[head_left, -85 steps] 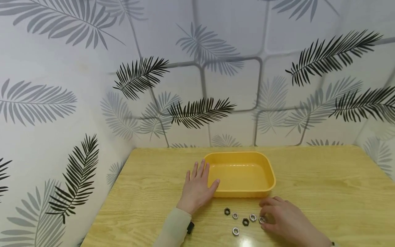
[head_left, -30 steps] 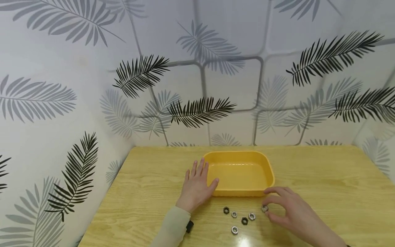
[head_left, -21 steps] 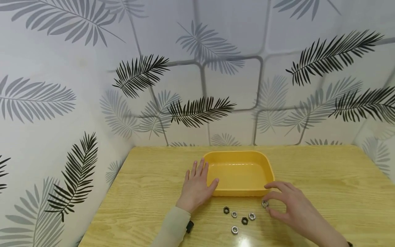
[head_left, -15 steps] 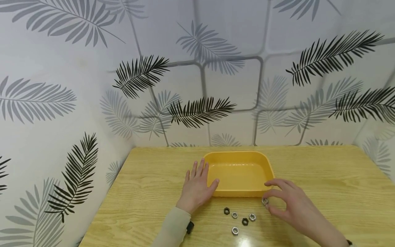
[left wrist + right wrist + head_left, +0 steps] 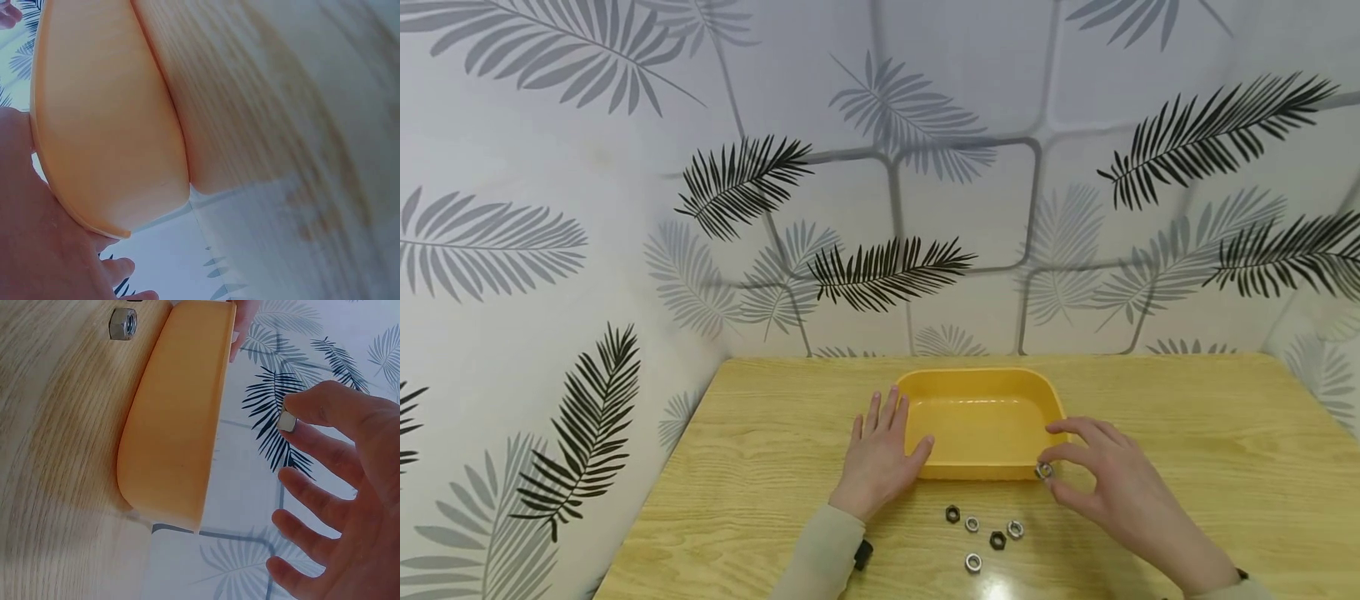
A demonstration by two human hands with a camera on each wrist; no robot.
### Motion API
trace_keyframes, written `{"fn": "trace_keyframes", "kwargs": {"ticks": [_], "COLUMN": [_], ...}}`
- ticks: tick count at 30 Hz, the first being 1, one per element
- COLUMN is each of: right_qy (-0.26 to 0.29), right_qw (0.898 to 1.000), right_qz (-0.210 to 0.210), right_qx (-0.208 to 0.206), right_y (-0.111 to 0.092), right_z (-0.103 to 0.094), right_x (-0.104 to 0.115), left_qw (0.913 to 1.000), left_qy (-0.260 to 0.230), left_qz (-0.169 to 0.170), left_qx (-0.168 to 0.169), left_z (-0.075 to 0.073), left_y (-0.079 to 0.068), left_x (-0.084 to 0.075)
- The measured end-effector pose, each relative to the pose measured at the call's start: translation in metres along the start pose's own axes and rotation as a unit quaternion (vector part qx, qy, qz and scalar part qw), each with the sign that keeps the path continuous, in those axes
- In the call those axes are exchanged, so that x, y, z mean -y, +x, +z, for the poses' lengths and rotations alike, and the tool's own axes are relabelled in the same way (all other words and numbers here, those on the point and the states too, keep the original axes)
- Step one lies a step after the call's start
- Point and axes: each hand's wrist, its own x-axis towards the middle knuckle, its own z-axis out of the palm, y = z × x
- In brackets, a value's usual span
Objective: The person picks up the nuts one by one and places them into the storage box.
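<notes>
One nut (image 5: pixel 1043 471), apparently steel, pinched in right hand (image 5: pixel 1108 479); spread left hand (image 5: pixel 878 462) touches tray (image 5: pixel 977 472).

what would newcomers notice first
The yellow tray on the table, with the left hand at its left side, likely draws the eye first. By its near right corner, the right hand pinches a nut; five more lie in front of the tray. Behind, black leaves mark the wall.
</notes>
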Motion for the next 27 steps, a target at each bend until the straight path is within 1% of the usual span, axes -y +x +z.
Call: {"fn": "trace_keyframes", "kwargs": {"ticks": [4, 7, 12, 14, 22, 27], "right_qy": [0.001, 0.001, -0.005, -0.006, -0.010, -0.008], "right_qw": [1.000, 1.000, 1.000, 0.999, 0.998, 0.998], "right_qz": [0.000, 0.003, 0.009, 0.013, 0.045, 0.046], "right_qx": [-0.012, -0.020, -0.027, -0.028, -0.031, -0.036], "right_y": [0.002, 0.005, 0.010, 0.010, 0.013, 0.019], "right_z": [0.002, 0.004, 0.006, 0.007, 0.015, 0.021], "right_x": [-0.003, -0.005, -0.009, -0.010, -0.016, -0.019], "left_qw": [1.0000, 0.9999, 1.0000, 1.0000, 0.9999, 0.9999], "left_qy": [0.000, -0.002, 0.001, 0.004, 0.004, 0.007], "left_qz": [0.003, 0.008, 0.007, 0.004, 0.009, 0.012], "left_qx": [-0.001, -0.008, -0.006, -0.002, -0.005, -0.007], "left_z": [0.000, 0.000, 0.000, 0.001, 0.004, 0.004], "left_y": [0.000, 0.000, 0.001, 0.000, 0.001, 0.001], "left_x": [0.000, 0.000, 0.001, 0.001, 0.001, 0.003]}}
